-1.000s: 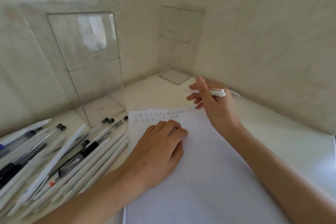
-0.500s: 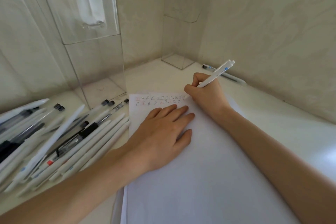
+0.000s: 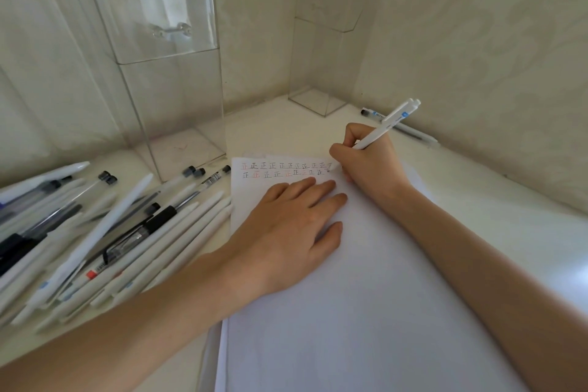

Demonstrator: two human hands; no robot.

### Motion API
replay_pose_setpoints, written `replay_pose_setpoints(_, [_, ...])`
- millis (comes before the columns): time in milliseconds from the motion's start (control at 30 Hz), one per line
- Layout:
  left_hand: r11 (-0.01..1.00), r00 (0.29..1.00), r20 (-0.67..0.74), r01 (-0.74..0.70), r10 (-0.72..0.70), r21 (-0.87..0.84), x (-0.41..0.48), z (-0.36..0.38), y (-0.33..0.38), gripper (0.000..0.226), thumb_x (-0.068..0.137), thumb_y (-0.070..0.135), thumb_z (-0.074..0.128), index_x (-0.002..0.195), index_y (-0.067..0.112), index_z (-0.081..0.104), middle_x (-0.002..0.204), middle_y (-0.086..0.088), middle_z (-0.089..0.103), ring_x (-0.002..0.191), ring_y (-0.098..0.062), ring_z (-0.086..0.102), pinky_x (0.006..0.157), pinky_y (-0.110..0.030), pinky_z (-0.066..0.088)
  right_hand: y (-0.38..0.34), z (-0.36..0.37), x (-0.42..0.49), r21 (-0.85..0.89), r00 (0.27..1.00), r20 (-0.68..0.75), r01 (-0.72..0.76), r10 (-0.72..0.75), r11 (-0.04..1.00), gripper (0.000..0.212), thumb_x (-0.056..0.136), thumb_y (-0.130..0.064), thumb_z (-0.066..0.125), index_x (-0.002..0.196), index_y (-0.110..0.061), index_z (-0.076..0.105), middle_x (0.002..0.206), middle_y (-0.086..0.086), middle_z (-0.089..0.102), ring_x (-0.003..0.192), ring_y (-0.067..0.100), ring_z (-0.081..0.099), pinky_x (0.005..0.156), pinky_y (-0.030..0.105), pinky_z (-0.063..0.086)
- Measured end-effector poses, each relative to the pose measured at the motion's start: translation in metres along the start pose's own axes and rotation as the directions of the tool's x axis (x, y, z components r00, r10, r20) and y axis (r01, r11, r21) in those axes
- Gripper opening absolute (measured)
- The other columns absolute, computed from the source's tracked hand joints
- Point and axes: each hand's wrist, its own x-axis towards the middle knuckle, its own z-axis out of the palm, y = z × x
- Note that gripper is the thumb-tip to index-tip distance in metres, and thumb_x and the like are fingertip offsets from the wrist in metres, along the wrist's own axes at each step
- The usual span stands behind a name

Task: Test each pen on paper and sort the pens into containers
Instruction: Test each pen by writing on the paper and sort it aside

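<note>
My right hand (image 3: 369,162) grips a white pen (image 3: 389,122) with a blue mark near its top, the tip down at the right end of the second written row on the white paper (image 3: 366,296). Two rows of small black and red characters (image 3: 283,169) run along the paper's top edge. Flat on the sheet below those rows rests my left hand (image 3: 286,226), fingers straight. A heap of white, clear and black pens (image 3: 105,232) lies left of the paper. Two tall clear containers stand behind: a large one (image 3: 168,79) at left and a narrower one (image 3: 324,41) in the corner.
One more pen (image 3: 397,127) lies on the table by the right wall, behind my right hand. Walls close off the back and right of the white table (image 3: 509,232). The heap reaches the sheet's left edge.
My right hand came down from above the paper and turned the pen into a writing grip, tip on the sheet. My left hand's fingers straightened out flat. The view tilted downward.
</note>
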Motion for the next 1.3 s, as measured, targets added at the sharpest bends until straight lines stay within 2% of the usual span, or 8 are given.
replay_pose_setpoints(300, [1.000,1.000,0.001,-0.005,0.005,-0.004,0.000,0.000,0.000,0.077,0.075,0.055,-0.006,0.144,0.034,0.021,0.154,0.013,0.014,0.140,-0.010,0.007,0.104,-0.021,0.002,0.000,-0.001,0.000,-0.011,1.000,-0.003,0.004,-0.004,1.000,0.034,0.074,-0.003,0.055,0.056,-0.017,0.029,0.050,-0.003,0.029,0.045,0.007,0.026,0.041,0.018,0.022])
replay_pose_setpoints(500, [1.000,1.000,0.004,-0.005,0.005,0.001,0.000,0.000,0.001,0.075,0.076,0.055,-0.006,0.144,0.035,0.019,0.154,0.014,0.013,0.140,-0.009,0.005,0.105,-0.020,0.002,-0.002,-0.002,-0.002,0.015,1.000,0.026,-0.013,0.013,1.000,0.031,0.075,-0.002,0.056,0.056,-0.015,0.034,0.047,0.002,0.040,0.040,0.010,0.038,0.041,0.020,0.030])
replay_pose_setpoints(667, [1.000,1.000,0.000,-0.007,0.007,0.006,-0.001,0.000,0.001,0.076,0.075,0.054,-0.006,0.144,0.035,0.019,0.154,0.013,0.013,0.140,-0.009,0.006,0.105,-0.021,0.003,-0.001,-0.001,-0.001,0.033,0.999,0.025,-0.035,0.034,0.999,0.034,0.073,-0.003,0.056,0.054,-0.016,0.032,0.044,-0.004,0.036,0.043,0.013,0.036,0.044,0.022,0.029])
replay_pose_setpoints(933, [0.999,0.999,-0.013,-0.035,0.035,-0.010,0.000,0.000,0.000,0.077,0.075,0.055,-0.004,0.144,0.034,0.022,0.153,0.012,0.016,0.139,-0.010,0.009,0.105,-0.020,0.003,-0.002,-0.003,-0.003,-0.051,1.000,-0.001,0.008,-0.008,0.999,0.034,0.078,-0.005,0.055,0.057,-0.016,0.030,0.046,-0.010,0.031,0.042,0.005,0.030,0.041,0.014,0.023])
replay_pose_setpoints(1000, [0.998,0.998,-0.047,-0.052,0.051,-0.029,-0.001,-0.002,0.000,0.072,0.079,0.055,0.003,0.142,0.030,0.029,0.150,0.010,0.024,0.136,-0.010,0.017,0.104,-0.018,0.006,-0.004,-0.004,-0.005,0.004,1.000,0.011,0.007,-0.007,1.000,0.030,0.085,-0.016,0.060,0.064,-0.014,0.038,0.045,-0.007,0.045,0.041,0.003,0.038,0.044,0.016,0.032])
replay_pose_setpoints(1100, [0.990,0.981,-0.193,-0.016,-0.012,-0.139,-0.002,-0.005,0.001,0.044,0.092,0.043,0.033,0.128,0.019,0.039,0.128,0.006,0.043,0.115,-0.009,0.038,0.093,-0.015,0.022,-0.006,-0.010,-0.009,0.111,0.999,0.038,-0.011,0.007,0.994,0.026,0.087,-0.034,0.064,0.081,-0.015,0.048,0.054,0.005,0.062,0.048,0.009,0.051,0.049,0.018,0.041])
replay_pose_setpoints(1200, [0.950,0.942,-0.296,0.061,-0.156,-0.305,-0.004,-0.007,0.002,0.037,0.090,0.037,0.050,0.118,0.019,0.034,0.112,0.010,0.041,0.100,-0.002,0.040,0.083,-0.011,0.028,-0.002,-0.015,-0.007,0.153,0.993,0.088,0.060,-0.074,0.986,0.013,0.089,-0.009,0.062,0.092,-0.019,0.056,0.074,0.004,0.067,0.064,0.005,0.061,0.058,0.022,0.048])
replay_pose_setpoints(1300, [0.936,0.946,-0.277,0.067,-0.170,-0.345,-0.004,-0.005,0.001,0.064,0.084,0.047,0.056,0.132,0.023,0.022,0.112,0.012,0.037,0.098,0.005,0.033,0.084,-0.008,0.025,-0.006,-0.022,-0.006,0.340,0.987,0.122,0.055,-0.102,0.939,0.038,0.088,0.015,0.043,0.104,-0.015,0.060,0.094,0.009,0.066,0.076,0.016,0.067,0.068,0.027,0.053])
